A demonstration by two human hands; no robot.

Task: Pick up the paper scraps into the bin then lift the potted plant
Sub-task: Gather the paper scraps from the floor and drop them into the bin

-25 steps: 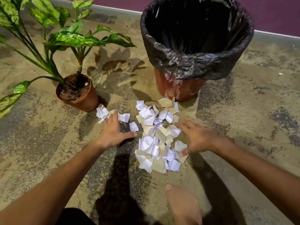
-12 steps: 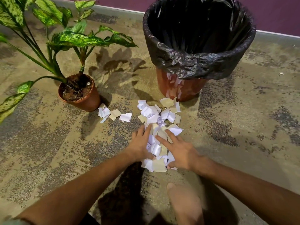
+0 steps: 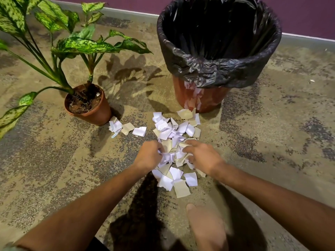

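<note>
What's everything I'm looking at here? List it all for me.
scraps: many, white and beige, piled on the floor before the bin
stray scraps: a few, white and beige, beside the pot
bin: one, reddish-brown, black liner, upright at the back
plant: one, speckled green leaves, in a brown pot, left
floor: mottled tan
wall: purple, at the back
foot: one, bare, bottom centre
left hand: gripping scraps in the pile
right hand: gripping scraps in the pile

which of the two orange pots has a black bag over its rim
The bin, the larger pot on the right behind the paper scraps. The smaller pot on the left holds soil and a leafy plant, with no bag.
</note>
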